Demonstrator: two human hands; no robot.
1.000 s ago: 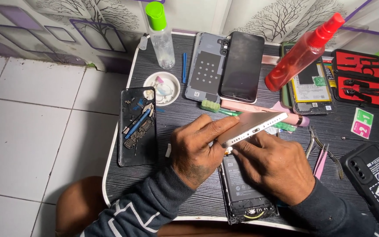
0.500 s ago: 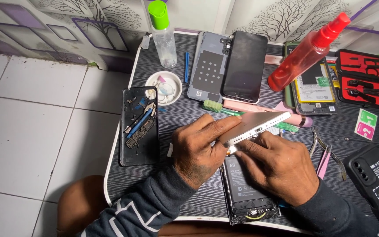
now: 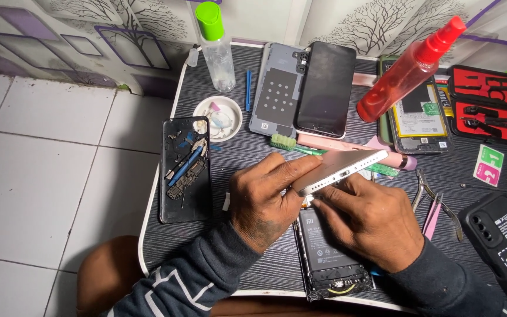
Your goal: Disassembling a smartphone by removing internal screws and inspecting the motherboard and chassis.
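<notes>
Your left hand (image 3: 265, 202) grips the silver phone back cover (image 3: 342, 171), fingers clamped along its near long edge, and holds it tilted up off the tabletop (image 3: 242, 258) near the middle of the near edge. Your right hand (image 3: 371, 220) presses against the underside of that cover, fingers bunched together at its lower end; you cannot tell from here whether they pinch anything. Directly under both hands lies the opened phone (image 3: 327, 252), its dark battery facing up and its bottom end reaching the tabletop's near edge.

Towards the left edge lies a black phone shell (image 3: 184, 170) carrying small loose parts and a blue tool. Just beyond it sits a small white dish (image 3: 218, 117), and at the far left corner stands a clear bottle with a green cap (image 3: 215, 47). Along the far edge, a grey back cover (image 3: 278, 91) and a black phone (image 3: 325, 88) lie side by side, touching. A red spray bottle (image 3: 409, 70) leans over another opened phone (image 3: 421, 120) towards the far right. A pink tool (image 3: 347, 144) lies just beyond the silver cover. Metal pliers (image 3: 435, 196) rest right of your right hand, with a black phone case (image 3: 503, 240) at the right edge.
</notes>
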